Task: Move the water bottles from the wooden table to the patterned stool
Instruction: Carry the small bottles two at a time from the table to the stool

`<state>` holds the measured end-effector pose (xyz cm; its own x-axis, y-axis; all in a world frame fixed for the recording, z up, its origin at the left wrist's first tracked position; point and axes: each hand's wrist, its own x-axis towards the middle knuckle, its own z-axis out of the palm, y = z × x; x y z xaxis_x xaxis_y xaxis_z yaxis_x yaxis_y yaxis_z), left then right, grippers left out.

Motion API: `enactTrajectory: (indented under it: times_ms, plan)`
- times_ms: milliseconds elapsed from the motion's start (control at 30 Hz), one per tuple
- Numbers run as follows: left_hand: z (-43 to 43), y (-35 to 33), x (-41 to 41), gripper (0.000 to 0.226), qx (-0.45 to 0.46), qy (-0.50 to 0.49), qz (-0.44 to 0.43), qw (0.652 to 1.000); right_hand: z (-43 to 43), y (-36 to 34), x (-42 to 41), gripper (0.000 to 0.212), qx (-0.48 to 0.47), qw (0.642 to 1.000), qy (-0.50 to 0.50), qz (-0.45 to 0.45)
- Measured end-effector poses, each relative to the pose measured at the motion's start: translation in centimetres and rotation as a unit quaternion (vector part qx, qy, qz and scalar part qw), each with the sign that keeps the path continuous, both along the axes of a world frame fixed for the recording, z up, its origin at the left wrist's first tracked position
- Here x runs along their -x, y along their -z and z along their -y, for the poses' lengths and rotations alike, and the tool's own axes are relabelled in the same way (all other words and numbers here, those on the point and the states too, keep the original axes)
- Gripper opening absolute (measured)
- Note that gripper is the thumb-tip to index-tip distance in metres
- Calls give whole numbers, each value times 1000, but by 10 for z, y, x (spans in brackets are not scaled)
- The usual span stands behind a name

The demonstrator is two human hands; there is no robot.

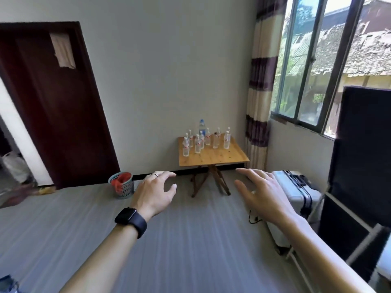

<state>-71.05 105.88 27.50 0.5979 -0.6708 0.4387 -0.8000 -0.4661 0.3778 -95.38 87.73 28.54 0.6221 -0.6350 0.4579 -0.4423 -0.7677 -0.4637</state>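
Several small clear water bottles (pixel 197 144) with red-and-white labels stand upright on a small wooden folding table (pixel 213 157) against the far wall. A taller bottle with a blue label (pixel 202 126) stands behind them. My left hand (pixel 155 193), with a ring and a black wristwatch, is stretched forward with loosely curved fingers and holds nothing. My right hand (pixel 264 193) is stretched forward with spread fingers, also empty. Both hands hover well short of the table, over the grey floor. No patterned stool is in view.
A teal mesh bin (pixel 122 185) with red contents stands left of the table. A white suitcase (pixel 296 199) lies at the right beside a black panel (pixel 359 149). A dark red door (pixel 55 106) is at the left, a window with a striped curtain (pixel 259 98) at the right.
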Motion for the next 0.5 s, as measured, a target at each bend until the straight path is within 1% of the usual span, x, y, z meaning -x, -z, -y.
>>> enactTrajectory:
  times_ms: [167,300,500]
  plan:
    - [59,9,-76,32,6,9,-20,1000,57,5,-78,40,-5,1000,4,1]
    - [121,12,-137,32,13,25,-23,999,110,6,-128,38,-6,1000,16,22]
    - [233,27,-196,30,-15,67,-23,997,207,16,-183,33,9,998,57,15]
